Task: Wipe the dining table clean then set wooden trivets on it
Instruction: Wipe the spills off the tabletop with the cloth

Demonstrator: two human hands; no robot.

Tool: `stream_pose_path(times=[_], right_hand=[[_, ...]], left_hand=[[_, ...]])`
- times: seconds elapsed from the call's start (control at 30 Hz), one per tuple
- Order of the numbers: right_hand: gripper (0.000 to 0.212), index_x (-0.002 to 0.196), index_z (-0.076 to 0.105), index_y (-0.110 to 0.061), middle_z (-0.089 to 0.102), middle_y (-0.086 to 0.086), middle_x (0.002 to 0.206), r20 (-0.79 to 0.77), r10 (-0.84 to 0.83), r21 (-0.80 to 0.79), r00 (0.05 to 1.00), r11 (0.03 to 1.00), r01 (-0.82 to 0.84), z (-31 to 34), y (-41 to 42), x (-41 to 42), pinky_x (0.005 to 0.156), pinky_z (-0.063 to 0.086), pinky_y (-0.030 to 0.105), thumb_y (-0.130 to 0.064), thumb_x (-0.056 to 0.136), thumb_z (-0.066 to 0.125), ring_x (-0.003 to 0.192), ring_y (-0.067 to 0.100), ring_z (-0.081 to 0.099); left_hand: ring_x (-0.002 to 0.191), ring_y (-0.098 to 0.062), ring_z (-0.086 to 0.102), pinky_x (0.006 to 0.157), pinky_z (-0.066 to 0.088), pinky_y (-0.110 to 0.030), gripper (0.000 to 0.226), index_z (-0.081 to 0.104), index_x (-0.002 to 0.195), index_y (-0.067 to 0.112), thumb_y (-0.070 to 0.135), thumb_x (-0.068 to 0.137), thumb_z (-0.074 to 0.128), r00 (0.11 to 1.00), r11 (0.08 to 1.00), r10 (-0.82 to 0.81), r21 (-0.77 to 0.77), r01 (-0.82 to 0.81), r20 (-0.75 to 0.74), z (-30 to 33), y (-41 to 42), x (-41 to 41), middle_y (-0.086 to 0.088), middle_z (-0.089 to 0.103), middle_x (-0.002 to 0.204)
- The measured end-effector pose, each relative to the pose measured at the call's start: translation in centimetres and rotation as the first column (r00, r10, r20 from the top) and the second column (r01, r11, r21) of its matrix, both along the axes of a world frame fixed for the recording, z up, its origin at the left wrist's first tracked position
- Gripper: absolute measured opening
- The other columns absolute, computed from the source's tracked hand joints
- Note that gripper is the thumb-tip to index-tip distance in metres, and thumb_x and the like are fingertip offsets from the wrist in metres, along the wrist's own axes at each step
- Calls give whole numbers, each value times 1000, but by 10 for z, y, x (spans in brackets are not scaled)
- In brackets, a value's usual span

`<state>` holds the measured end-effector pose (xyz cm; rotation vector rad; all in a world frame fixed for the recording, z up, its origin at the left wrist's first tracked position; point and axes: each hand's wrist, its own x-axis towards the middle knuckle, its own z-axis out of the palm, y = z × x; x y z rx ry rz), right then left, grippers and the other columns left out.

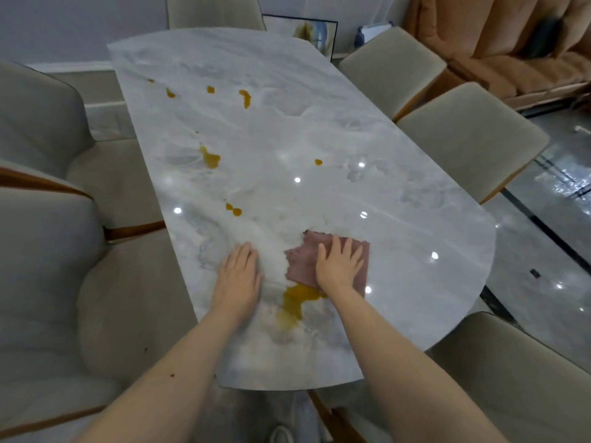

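A long marble dining table (351, 139) with rounded ends fills the view. A pink-brown cloth (303, 260) lies flat near its near end, and my right hand (339, 266) presses on it with fingers spread. Just below the cloth is a large orange-yellow spill (295, 303). My left hand (238, 274) rests flat on the bare marble to the left of the cloth, holding nothing. Several smaller orange spots dot the table farther away, such as one spot (211, 158) at mid left and another (245, 97) near the far end. No trivets are in view.
Beige upholstered chairs surround the table: two on the left (48, 251), two on the right (463, 139), one at the far end (214, 11), one near right (511, 378). An orange-brown sofa (511, 43) stands at the back right. The floor is glossy.
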<state>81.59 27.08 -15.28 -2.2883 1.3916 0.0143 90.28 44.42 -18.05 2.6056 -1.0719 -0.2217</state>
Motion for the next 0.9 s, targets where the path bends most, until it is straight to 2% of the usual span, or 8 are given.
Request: stream_pose_path(times=[0.07,0.13,0.3,0.4,0.53,0.6,0.73,0.9], right_hand=[[61,154,9,-24,-4,9,161,-79,-26,23,997,999,27,-12,9,12,115,-11,54,-51,101,21,146,38,-10],[64,154,1,-28,-9,7,161,-137,-27,-18,990,1000,25,-22,19,19,113,-14,57,-56,98,18,145,38,-14],[67,153,8,-31,-1,7,161,-137,58,-180,989,980,-82,-36,44,15,113,-12,58,-61,96,21,146,39,-9],[78,153,11,-33,3,5,162,-128,196,-193,972,957,-218,-35,70,-1,113,-12,59,-66,83,2,146,39,-6],[77,152,2,-38,-2,0,162,-188,310,-186,932,921,-343,-32,70,-43,114,-12,57,-68,81,-3,146,37,-9],[75,151,3,-40,0,-2,162,-204,265,-191,942,933,-304,-32,57,-53,114,-10,58,-69,82,1,146,37,-9],[64,152,8,-38,-2,0,162,-186,119,-160,975,976,-150,-35,34,-30,113,-11,61,-61,95,25,146,37,-10],[63,152,8,-35,-2,3,162,-170,116,-166,979,976,-144,-37,58,10,111,-13,61,-59,96,25,146,38,-10]], left_hand=[[131,-32,45,111,25,-42,58,51,133,1,33,93,25,999,999,-34,15,34,32,-10,6,0,-16,48,141],[130,-30,46,110,18,-38,55,51,134,2,31,94,26,998,998,-55,-3,56,43,-15,9,0,-14,49,140],[136,-27,39,114,13,-36,54,47,138,2,28,98,22,997,996,-61,-62,64,53,-18,11,-1,-13,45,145],[136,-30,39,114,13,-37,55,47,137,0,28,98,21,996,995,-65,-77,69,56,-17,12,-1,-16,45,144],[135,-30,40,113,15,-38,56,47,137,0,29,97,19,995,996,-68,-54,72,69,-14,11,0,-16,45,143],[139,-27,33,116,13,-38,59,42,141,2,31,98,15,994,997,-64,-44,68,85,-18,11,-1,-13,40,148],[145,-23,20,119,5,-37,52,30,147,6,27,102,16,993,997,-48,-49,53,104,-19,12,-2,-10,27,155],[146,-21,15,120,4,-38,50,26,149,6,25,103,18,995,997,-46,-63,52,89,-19,12,-2,-9,22,157]])
